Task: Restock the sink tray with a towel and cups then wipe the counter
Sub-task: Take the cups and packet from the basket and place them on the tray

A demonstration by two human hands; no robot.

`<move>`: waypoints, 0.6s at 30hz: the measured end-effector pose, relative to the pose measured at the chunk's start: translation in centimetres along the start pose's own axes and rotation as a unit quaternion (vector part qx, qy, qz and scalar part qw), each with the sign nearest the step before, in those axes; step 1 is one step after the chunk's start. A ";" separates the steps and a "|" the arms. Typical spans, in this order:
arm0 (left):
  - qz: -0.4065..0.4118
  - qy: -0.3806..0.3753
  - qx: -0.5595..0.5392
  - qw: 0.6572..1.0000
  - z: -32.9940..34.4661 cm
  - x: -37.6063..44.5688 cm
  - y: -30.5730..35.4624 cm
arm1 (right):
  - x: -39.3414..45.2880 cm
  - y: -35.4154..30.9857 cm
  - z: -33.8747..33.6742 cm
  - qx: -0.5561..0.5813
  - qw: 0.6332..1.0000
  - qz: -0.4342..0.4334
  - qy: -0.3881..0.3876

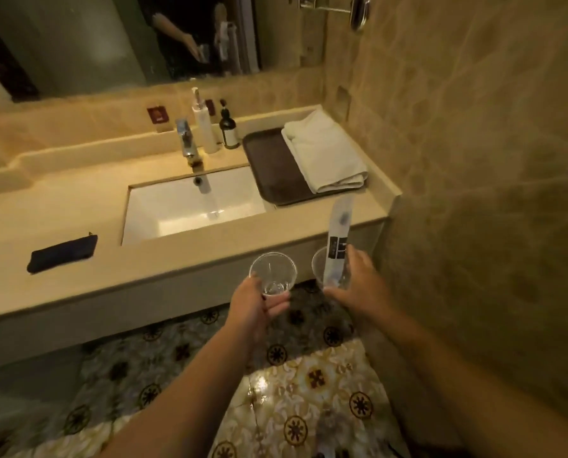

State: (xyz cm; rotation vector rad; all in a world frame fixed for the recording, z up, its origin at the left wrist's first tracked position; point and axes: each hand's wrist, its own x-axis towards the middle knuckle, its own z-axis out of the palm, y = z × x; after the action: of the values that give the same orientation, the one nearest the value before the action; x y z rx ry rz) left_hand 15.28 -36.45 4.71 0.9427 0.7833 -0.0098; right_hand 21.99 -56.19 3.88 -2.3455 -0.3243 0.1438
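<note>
A dark brown tray (272, 163) lies on the beige counter (77, 206) to the right of the sink. A folded white towel (325, 153) covers the tray's right half. My left hand (252, 305) grips a clear plastic cup (273, 274) in front of the counter's edge. My right hand (358, 282) holds a second clear cup (322, 266) with a long wrapped packet (338, 236) standing in it. Both cups are below counter level, short of the tray.
A white basin (190, 209) sits under a chrome tap (186, 140). A white pump bottle (205, 127) and a dark bottle (228, 128) stand behind it. A dark cloth (63, 252) lies on the counter's left. A tiled wall (474, 160) closes the right side.
</note>
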 end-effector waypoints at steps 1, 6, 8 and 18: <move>0.002 0.006 -0.003 1.000 1.1 1.4 0.9 | 2.5 -0.1 -0.7 -0.007 1.000 0.001 -0.001; -0.014 0.042 -0.042 0.998 5.2 7.6 5.4 | 13.3 -1.3 -2.0 -0.016 1.000 0.010 -0.019; -0.007 0.050 -0.056 0.997 6.3 10.4 7.1 | 17.2 -1.7 -1.8 -0.027 0.999 0.003 -0.018; 0.003 0.027 -0.048 0.998 11.4 27.8 16.1 | 36.6 -2.8 0.9 -0.024 1.000 -0.015 -0.012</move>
State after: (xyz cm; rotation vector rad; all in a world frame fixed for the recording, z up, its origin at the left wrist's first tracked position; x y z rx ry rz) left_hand 47.70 -26.08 3.38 0.8567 0.8233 0.0594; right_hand 56.41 -43.58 4.91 -2.3871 -0.3784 0.1502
